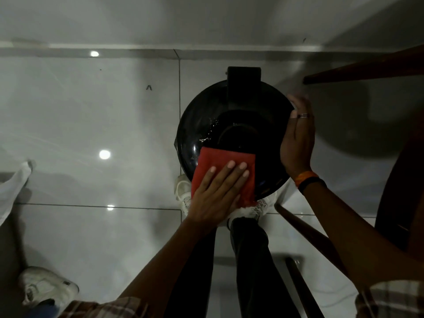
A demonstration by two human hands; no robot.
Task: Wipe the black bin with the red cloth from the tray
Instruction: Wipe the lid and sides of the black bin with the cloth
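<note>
A round black bin (206, 125) with a glossy lid stands on the tiled floor below me, seen from straight above. A red cloth (220, 161) lies flat on the near part of the lid. My left hand (218, 191) presses on the cloth with fingers spread and straight. My right hand (298, 141) rests flat against the bin's right rim, fingers pointing away from me, with a ring on one finger and bands at the wrist. No tray is in view.
Dark wooden chair legs (305, 230) and a chair frame (367, 70) stand to the right of the bin. My white shoes (183, 191) are at the bin's near side. Another white shoe (46, 288) is at lower left. A wall runs along the top.
</note>
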